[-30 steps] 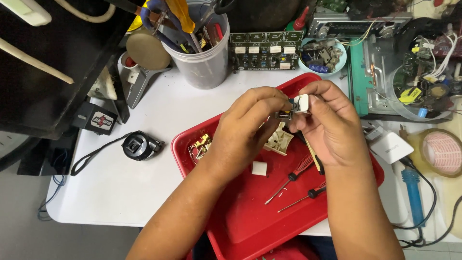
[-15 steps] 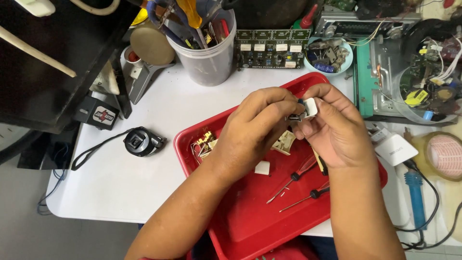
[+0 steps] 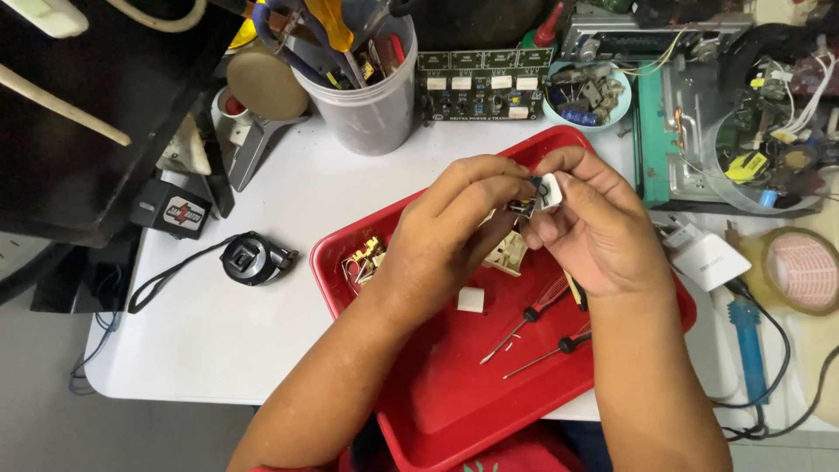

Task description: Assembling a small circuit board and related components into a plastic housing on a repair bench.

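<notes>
Both hands up over the red tray (image 3: 437,411), pinched on one small part: right hand (image 3: 594,232) holds the white casing piece (image 3: 551,190) between thumb and fingers, left hand (image 3: 454,232) grips the small dark circuit module (image 3: 523,206) right against it (fingers hide the join, can't tell if it's in or out). Casing looks already opened: a beige shell half (image 3: 507,253) and a small white cap (image 3: 470,299) lie loose in the tray, with two red-handled screwdrivers (image 3: 533,315) beside them, untouched. Soldering iron (image 3: 750,336) sits off tray, idle
</notes>
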